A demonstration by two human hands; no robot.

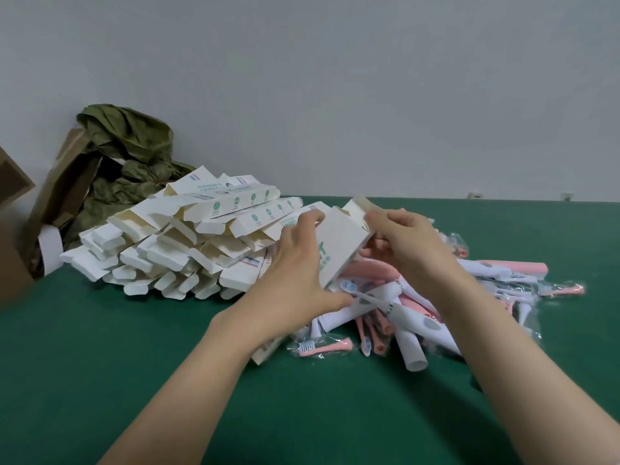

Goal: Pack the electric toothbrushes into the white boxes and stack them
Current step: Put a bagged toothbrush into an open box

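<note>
Packing wkshop: bulk box pile (188, 236), green table (134, 364).

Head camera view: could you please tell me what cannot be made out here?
Head view:
- white box: contents hidden by its walls, the left hand and right hand.
- Print on the box pile: too small, blurred.
- toothbrush pile: lower ones buried, right forearm covers part.
- brown carton: cut off by left edge.

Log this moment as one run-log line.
step: handling box | left hand: holds white box | right hand: grips its upper end | toothbrush pile: on table, under hands
</note>
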